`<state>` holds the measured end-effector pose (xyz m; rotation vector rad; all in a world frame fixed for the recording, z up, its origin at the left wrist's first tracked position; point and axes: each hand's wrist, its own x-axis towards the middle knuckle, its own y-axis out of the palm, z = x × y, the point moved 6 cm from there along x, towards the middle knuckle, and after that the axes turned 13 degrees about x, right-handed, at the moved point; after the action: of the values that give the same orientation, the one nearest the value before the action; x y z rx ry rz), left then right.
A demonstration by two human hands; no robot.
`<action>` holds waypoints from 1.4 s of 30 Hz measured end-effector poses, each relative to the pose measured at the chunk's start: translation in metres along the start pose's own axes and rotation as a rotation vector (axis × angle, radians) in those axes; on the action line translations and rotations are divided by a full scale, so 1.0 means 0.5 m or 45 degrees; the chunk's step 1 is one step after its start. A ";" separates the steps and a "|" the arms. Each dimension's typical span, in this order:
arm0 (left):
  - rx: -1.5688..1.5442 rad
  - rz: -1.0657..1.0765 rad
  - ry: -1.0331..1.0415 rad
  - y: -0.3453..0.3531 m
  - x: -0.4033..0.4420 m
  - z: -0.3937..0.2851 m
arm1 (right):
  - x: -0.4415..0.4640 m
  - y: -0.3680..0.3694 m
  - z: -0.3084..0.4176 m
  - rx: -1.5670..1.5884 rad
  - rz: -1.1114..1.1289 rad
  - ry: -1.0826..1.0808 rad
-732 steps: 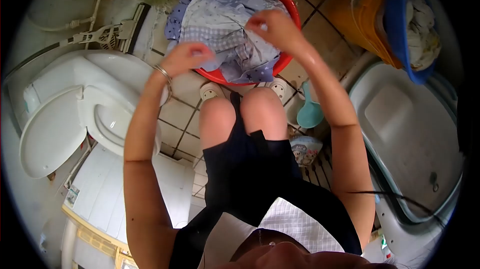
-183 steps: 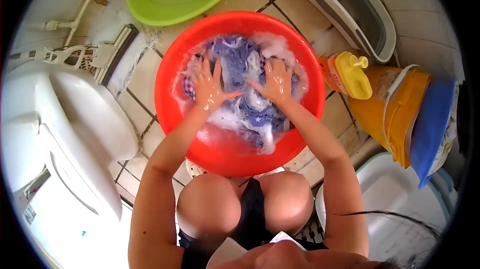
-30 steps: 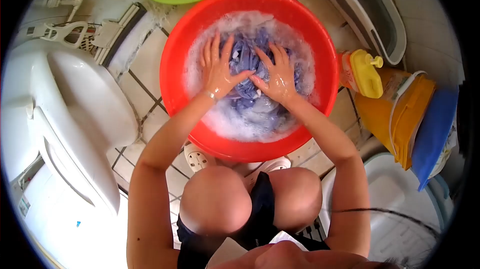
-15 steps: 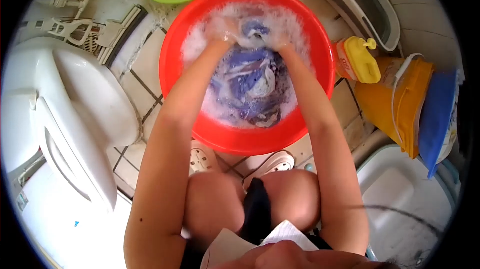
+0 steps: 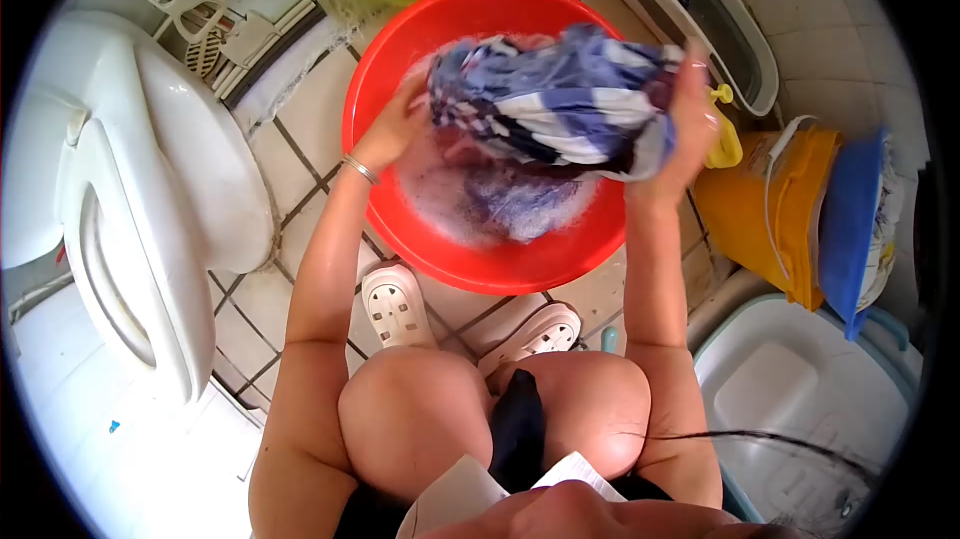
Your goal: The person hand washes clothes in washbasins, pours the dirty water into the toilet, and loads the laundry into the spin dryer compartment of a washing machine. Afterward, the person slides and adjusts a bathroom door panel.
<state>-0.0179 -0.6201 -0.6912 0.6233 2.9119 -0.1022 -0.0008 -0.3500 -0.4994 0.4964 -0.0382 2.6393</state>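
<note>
- Sitting in front of you, the red tub [image 5: 500, 279] holds suds and submerged cloth.
- Above it, your bundled wet clothes [image 5: 570, 104] should feel heavy, soft and slippery; gather thick folds at both ends, since thin edges could slide free.
- Your right hand [image 5: 688, 134], blurred, cups one end, fingers fairly straight.
- Your left hand [image 5: 395, 129] has the other, fingers half curled around the cloth.

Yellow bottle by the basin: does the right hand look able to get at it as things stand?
Probably not without letting go: the right hand is gripping the bundled clothes over the red basin. The yellow bottle looks close by, partly hidden behind that hand.
</note>
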 end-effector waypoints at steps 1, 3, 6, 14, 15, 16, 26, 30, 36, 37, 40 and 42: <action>0.111 0.011 0.002 0.012 0.000 0.005 | 0.008 -0.005 0.039 0.099 -0.095 -0.114; 0.500 0.283 -0.124 0.073 0.010 0.038 | 0.018 -0.012 0.112 0.277 -0.219 -0.250; 0.157 0.185 0.146 0.156 0.058 0.013 | 0.031 -0.033 0.177 0.313 -0.176 -0.413; 0.173 -0.523 0.290 0.093 0.077 -0.087 | 0.059 -0.093 -0.064 0.966 -0.281 0.661; -0.388 -0.428 -0.024 0.096 0.048 -0.154 | 0.043 -0.109 -0.110 0.884 -0.278 0.840; -0.243 -0.290 0.207 0.083 0.056 -0.162 | 0.029 -0.154 -0.203 0.758 -0.245 0.966; 1.230 0.131 0.570 0.237 0.040 -0.131 | 0.011 -0.093 -0.366 -1.074 0.464 0.257; 1.328 -0.697 0.204 0.161 0.058 -0.067 | -0.039 0.083 -0.350 -1.052 0.826 -0.176; 1.652 -0.401 -0.084 0.141 0.129 0.159 | -0.076 0.115 -0.565 -1.205 1.142 0.361; 1.652 -0.439 0.009 0.127 0.150 0.187 | -0.067 0.127 -0.603 -1.254 1.268 0.494; 1.692 0.077 -0.195 0.107 0.231 0.366 | -0.026 0.149 -0.638 -1.009 1.169 0.185; 1.745 0.180 -0.126 0.097 0.274 0.293 | -0.004 0.147 -0.673 -0.935 1.102 0.072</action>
<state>-0.1000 -0.5358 -0.8607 0.8729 2.2696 -2.0603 -0.1452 -0.3803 -0.8106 0.1451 -1.4243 3.1067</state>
